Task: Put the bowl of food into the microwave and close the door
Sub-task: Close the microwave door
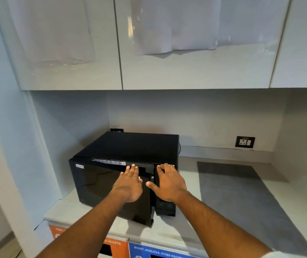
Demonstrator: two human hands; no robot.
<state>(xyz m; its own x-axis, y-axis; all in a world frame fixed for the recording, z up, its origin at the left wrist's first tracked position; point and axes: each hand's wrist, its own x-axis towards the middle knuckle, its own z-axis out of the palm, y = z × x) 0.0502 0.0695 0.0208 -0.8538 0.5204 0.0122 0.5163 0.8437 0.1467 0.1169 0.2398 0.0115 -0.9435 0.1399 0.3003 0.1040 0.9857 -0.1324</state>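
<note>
Black microwave (130, 164) near counter (186, 226) left edge; left hand (130, 183) flat on door (100, 185), right hand (168, 185) open on control panel, nothing gripped.

Glossy black glass on microwave door (100, 185); matt grey mat (238, 198); smooth pale countertop (167, 231); high-gloss white cabinets (195, 71).

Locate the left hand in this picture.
In the head view, the left hand lies flat on the microwave door, just left of the right hand.
</note>
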